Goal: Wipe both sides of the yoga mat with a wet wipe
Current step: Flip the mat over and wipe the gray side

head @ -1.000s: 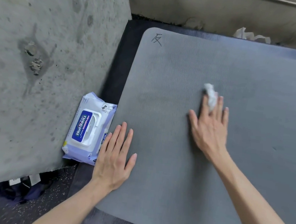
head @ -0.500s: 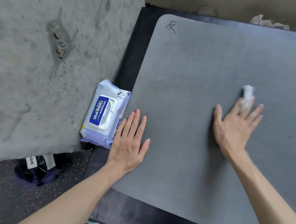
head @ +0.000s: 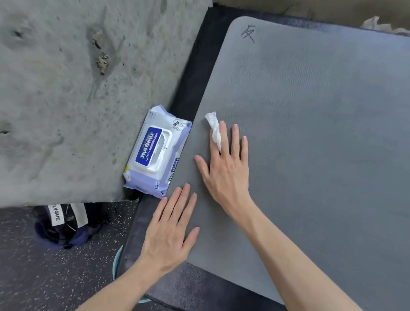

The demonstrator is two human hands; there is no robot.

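Yoga mat [head: 325, 155] lies flat on dark pad [head: 196, 60], grey side up, hand-drawn mark [head: 248, 33] near far left corner. Right hand [head: 225, 167] flat on mat near left edge, fingers straight and a bit apart, wet wipe [head: 213, 126] bunched under and between them. Left hand [head: 170, 230] flat on near left corner, fingers straight, close together, holds nothing.

Mat looks soft, bendy, light, grippy; probably slides unless pinned. To flip: grab left edge or corner. Wipe thin, soft, floppy. Wipe pack [head: 155, 151] sits just beside mat.

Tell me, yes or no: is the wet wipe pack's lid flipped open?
No, the white lid on the wet wipe pack lies flat and closed beside the yoga mat.
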